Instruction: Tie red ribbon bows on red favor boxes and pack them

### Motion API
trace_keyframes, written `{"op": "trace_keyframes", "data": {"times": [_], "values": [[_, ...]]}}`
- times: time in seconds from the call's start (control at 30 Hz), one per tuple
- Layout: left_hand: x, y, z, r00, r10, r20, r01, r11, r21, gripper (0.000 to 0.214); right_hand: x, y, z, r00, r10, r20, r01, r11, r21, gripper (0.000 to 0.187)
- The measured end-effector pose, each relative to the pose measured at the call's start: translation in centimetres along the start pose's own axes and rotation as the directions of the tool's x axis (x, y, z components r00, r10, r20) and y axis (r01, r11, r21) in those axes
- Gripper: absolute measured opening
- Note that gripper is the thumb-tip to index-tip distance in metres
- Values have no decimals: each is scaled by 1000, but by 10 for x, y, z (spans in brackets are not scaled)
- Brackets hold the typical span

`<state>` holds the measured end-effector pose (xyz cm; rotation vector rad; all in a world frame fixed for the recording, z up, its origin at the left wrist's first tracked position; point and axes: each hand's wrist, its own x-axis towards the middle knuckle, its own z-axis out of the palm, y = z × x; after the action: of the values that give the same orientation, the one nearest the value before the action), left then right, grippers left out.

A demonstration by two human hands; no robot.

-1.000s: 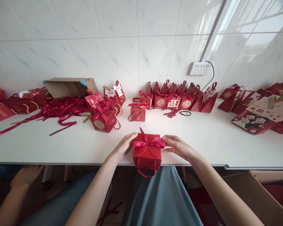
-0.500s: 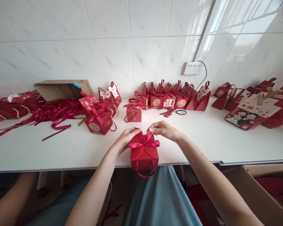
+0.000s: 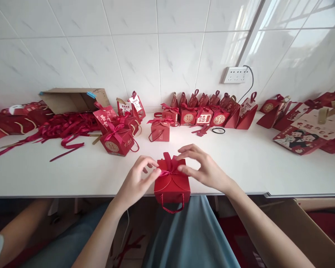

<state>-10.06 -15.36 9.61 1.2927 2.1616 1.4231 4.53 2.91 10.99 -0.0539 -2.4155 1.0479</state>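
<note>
A red gift box (image 3: 172, 188) with a twisted red cord handle sits at the table's front edge before me. On its lid is a crimson ribbon bow (image 3: 171, 169), its tails pointing toward the wall. My left hand (image 3: 136, 178) is at the bow's left side, thumb and forefinger apart, the thumb tip by the left loop. At the right side, my right hand (image 3: 203, 165) hovers with its fingers spread and curved. It hides the right loop, so I cannot tell whether it touches the ribbon.
Finished red boxes (image 3: 117, 141) with bows stand left of centre, and more (image 3: 203, 115) line the wall. Loose ribbons (image 3: 64, 128) lie by a cardboard box (image 3: 75, 100). A black ring (image 3: 218, 130) lies behind my right hand. Another person's arm (image 3: 22, 227) shows at lower left.
Both hands have left the upright ribbon tails and come nearer, to the bow's two sides. Their fingers have spread from a pinch. The view has shifted slightly; the box stays in place.
</note>
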Motion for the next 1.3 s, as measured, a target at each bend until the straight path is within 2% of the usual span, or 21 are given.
{"op": "trace_keyframes", "data": {"times": [0.1, 0.23, 0.33, 0.5, 0.67, 0.77, 0.87, 0.93, 1.0, 1.03, 1.07, 1.1, 1.17, 1.23, 1.3], "values": [[-10, 7, 4, 998, 49, 39, -51, 996, 69, 16, -1, -17, 8, 982, -96, 160, 110, 991, -82, 22], [-9, 5, 8, 998, -16, 64, 18, 999, -42, 18, 5, -18, 16, 977, -60, 206, 87, 989, -121, 14], [-8, 5, 8, 992, -61, 109, 76, 987, -143, 20, 6, -13, 17, 978, -41, 206, 58, 995, -78, 11], [-10, 5, 16, 986, -131, 101, 156, 940, -302, 19, 2, -8, 17, 976, -50, 211, 47, 999, 17, 6], [-11, 1, 25, 972, -203, 120, 236, 828, -508, 21, 1, -3, 17, 977, -41, 211, 30, 998, 55, 6], [-12, -2, 29, 971, -202, 126, 237, 768, -595, 22, 2, -2, 19, 979, -42, 200, 30, 998, 63, 6], [-13, -5, 31, 981, -174, 90, 194, 800, -568, 20, 0, -1, 19, 984, -61, 169, 52, 997, 58, 6], [-14, -6, 29, 984, -176, 26, 163, 836, -525, 16, -5, 0, 17, 998, -52, 40, 51, 998, 30, 18], [-15, -7, 25, 979, -203, -27, 168, 873, -458, 24, -13, 2, 13, 981, 34, -191, -31, 999, 17, 31], [-16, -6, 22, 977, -214, -18, 188, 893, -410, 25, -18, 2, 10, 954, 112, -279, -109, 994, 28, 32], [-15, -5, 19, 975, -222, 15, 213, 911, -353, 26, -23, 3, 8, 927, 204, -315, -198, 979, 50, 34], [-15, -4, 17, 972, -228, 55, 234, 927, -294, 30, -28, 3, 7, 906, 297, -301, -288, 955, 73, 40], [-13, -1, 14, 967, -226, 120, 247, 945, -216, 40, -35, 3, 7, 879, 441, -182, -430, 897, 102, 50], [-10, 2, 15, 967, -217, 132, 242, 945, -219, 43, -38, 2, 12, 864, 499, -63, -486, 861, 151, 53], [-7, 2, 20, 969, -216, 118, 240, 935, -260, 43, -37, 2, 18, 870, 493, 5, -478, 841, 252, 51]]}}
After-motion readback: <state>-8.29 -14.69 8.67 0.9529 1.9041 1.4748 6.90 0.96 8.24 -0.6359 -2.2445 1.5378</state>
